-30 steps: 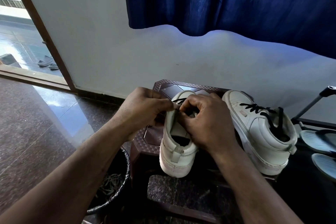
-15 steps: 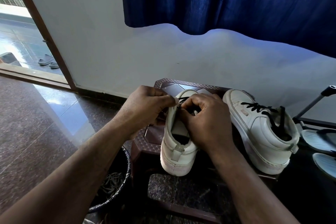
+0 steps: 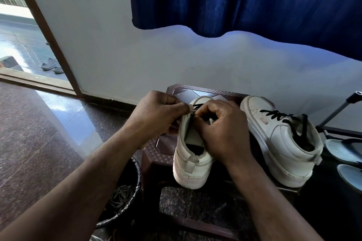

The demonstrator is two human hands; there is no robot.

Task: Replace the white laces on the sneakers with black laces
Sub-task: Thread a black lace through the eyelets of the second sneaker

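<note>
Two white sneakers stand on a dark brown plastic stool [image 3: 162,149]. The left sneaker [image 3: 193,166] has its heel toward me. My left hand [image 3: 156,115] pinches the left edge of its eyelet flap, thumb against the flap. My right hand [image 3: 221,129] covers the tongue with fingers curled, pinching a black lace [image 3: 197,106] that shows between the two hands. The right sneaker [image 3: 282,143] stands apart, threaded with a black lace [image 3: 278,116]. Most of the left sneaker's lacing is hidden under my right hand.
A black bin [image 3: 125,197] with pale laces inside sits on the floor left of the stool. Grey slippers [image 3: 344,150] lie on a rack at far right. A white wall and blue curtain [image 3: 244,0] stand behind; a doorway [image 3: 23,41] opens at the left.
Both hands stay at the left sneaker's eyelets with only small finger shifts. The view has tilted slightly, so everything sits a little higher.
</note>
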